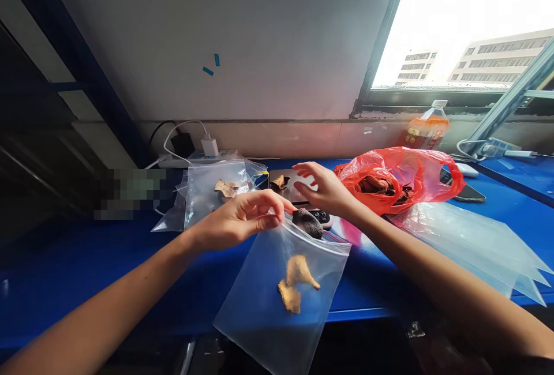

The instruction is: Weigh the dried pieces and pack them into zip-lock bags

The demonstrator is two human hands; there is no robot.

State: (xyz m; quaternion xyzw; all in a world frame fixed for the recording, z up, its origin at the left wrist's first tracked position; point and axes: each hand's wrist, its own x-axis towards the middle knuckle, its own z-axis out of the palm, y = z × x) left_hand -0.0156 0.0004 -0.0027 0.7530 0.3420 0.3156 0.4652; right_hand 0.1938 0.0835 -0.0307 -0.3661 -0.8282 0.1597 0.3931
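My left hand [244,216] pinches the top edge of a clear zip-lock bag [255,300], which hangs over the table's front edge. Inside the bag lie tan pieces of what looks like dried peel [299,271]. A dark, rough piece of dried peel [308,223] shows at the bag's mouth. Beyond it, my right hand [322,187] hovers over a small digital scale [322,215], its fingers apart and holding nothing visible. Another peel piece [279,183] rests on the scale's platform, partly hidden by my hands.
A red plastic bag [389,161] of dark dried peel stands to the right. Flat clear bags [471,242] and a phone [471,193] lie there too. On the left are filled zip-lock bags [201,187] and a charger [210,145]. A bottle [428,127] stands at the back.
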